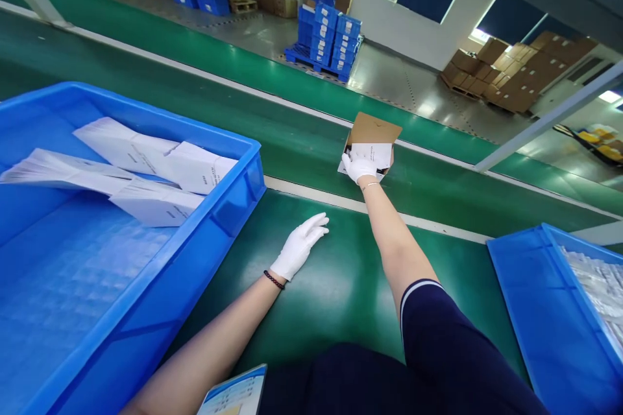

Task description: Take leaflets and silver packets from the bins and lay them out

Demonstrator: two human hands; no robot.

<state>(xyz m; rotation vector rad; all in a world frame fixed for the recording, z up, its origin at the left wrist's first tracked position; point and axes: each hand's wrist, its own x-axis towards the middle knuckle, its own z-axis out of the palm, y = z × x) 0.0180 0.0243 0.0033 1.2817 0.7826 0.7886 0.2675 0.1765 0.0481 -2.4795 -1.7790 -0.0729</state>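
Note:
My right hand point(359, 166), in a white glove, is stretched out to a small open carton point(376, 126) on the green belt beyond the white rail. The carton's brown flap stands up. A white printed booklet point(377, 154) lies against my fingers at the carton's mouth; the fingers are closed on its left part, and the fingertips are partly hidden. My left hand point(300, 246), also gloved in white, hovers over or rests on the green work surface point(311, 311), fingers extended and holding nothing. To its left, stacks of white printed booklets point(160, 204) lie in a blue bin point(224, 207).
A second blue bin point(520, 298) with clear-wrapped items point(596, 279) stands at the right. White posts point(549, 117) rise beyond the belt. Farther back are stacked blue crates point(324, 35) and piles of brown cartons point(516, 71). An ID card point(233, 395) hangs at my front.

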